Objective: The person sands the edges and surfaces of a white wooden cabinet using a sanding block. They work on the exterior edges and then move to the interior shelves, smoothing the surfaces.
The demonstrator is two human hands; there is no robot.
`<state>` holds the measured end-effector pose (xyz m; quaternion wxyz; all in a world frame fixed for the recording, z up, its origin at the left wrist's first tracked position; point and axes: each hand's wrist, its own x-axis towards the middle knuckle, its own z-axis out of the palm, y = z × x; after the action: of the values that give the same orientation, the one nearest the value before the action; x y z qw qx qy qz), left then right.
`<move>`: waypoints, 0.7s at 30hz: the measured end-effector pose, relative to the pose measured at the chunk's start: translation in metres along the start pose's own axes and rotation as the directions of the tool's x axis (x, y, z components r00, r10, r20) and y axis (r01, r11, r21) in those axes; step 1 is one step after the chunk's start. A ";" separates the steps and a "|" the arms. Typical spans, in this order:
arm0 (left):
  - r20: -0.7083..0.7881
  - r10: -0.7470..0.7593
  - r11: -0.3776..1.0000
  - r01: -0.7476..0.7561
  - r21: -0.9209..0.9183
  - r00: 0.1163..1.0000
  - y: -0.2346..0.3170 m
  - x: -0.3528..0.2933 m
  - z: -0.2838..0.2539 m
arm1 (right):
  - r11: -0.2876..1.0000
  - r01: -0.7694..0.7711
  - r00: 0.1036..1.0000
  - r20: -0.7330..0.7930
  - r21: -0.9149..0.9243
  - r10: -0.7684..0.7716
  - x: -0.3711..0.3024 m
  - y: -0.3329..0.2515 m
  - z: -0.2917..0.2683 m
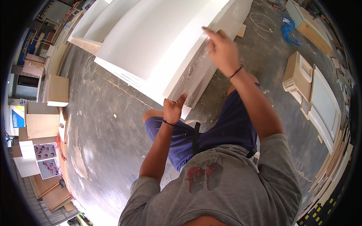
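A large white cabinet [151, 41] lies tilted on the floor ahead of me, its long board edge running away from my knees. At the near corner of that edge, my left hand [174, 112] is closed, thumb on one side and fingers on the other. Thin pale strands [183, 82] hang along the cabinet's side by this hand. Farther up the same edge is my right hand [223, 52], a little blurred, with the index finger stretched forward and the others curled. A small dark tip [204, 28] shows at that fingertip; what it belongs to is hidden.
Grey concrete floor [102, 124] with cracks surrounds the cabinet. To the right lie a drawer-like wooden piece [298, 75], a pale panel [324, 109] and stacked boards [332, 165]. Blue hose [288, 30] is coiled far right. Cardboard-brown boxes [43, 120] line the left.
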<state>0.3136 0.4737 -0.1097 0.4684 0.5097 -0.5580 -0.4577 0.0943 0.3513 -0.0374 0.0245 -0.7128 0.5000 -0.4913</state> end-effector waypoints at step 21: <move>0.002 -0.109 0.990 0.108 -0.092 0.994 0.012 -0.014 -0.009 | 0.967 0.172 0.977 0.095 0.186 -0.192 -0.100 -0.125 0.023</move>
<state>0.3214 0.4877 -0.0971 0.4666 0.5179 -0.5071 -0.5068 0.1954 0.4767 -0.0510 0.0706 -0.7771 0.3846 -0.4931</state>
